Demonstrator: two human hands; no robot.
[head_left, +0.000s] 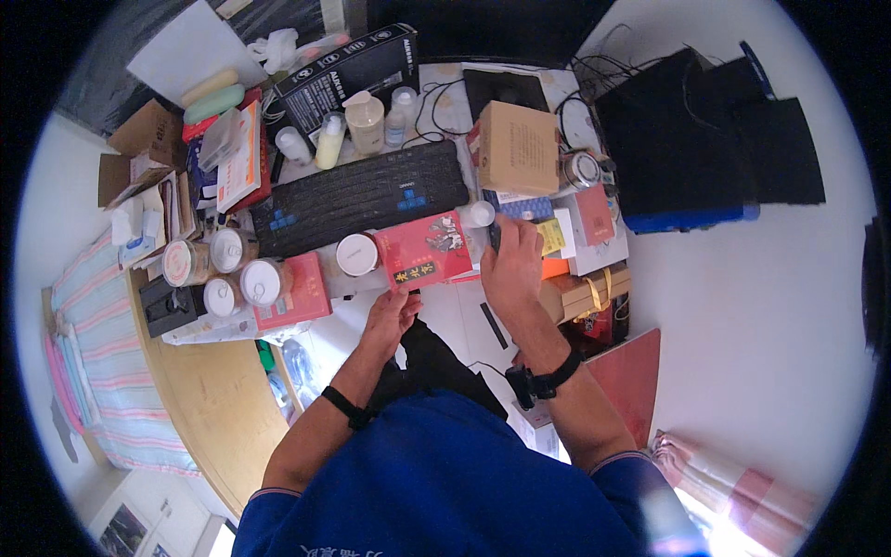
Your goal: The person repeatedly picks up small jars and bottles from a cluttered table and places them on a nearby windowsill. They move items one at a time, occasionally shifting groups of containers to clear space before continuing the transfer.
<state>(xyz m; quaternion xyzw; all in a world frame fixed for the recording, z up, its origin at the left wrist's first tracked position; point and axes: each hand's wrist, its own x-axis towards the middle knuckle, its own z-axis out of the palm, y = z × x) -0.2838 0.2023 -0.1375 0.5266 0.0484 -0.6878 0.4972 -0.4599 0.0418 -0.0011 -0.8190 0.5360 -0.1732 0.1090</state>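
A flat red box [425, 249] with a dark picture and yellow lettering lies at the desk's front edge, below the keyboard. My left hand [390, 320] pinches its near edge between thumb and curled fingers. To the right of the box, my right hand [513, 274] is closed round a small dark object [494, 236], mostly hidden by the fingers; its kind I cannot make out. Just beyond that hand stands a small white cup-like container [479, 214]. A white-lidded round tub [357, 254] sits against the box's left side.
A black keyboard [362, 197] spans the desk behind the box. Several lidded jars [264, 281] crowd the left, near another red box [302, 295]. Bottles [365, 125] stand behind the keyboard. On the right are a brown carton [520, 148], a yellow note [550, 238] and stacked boxes [585, 292].
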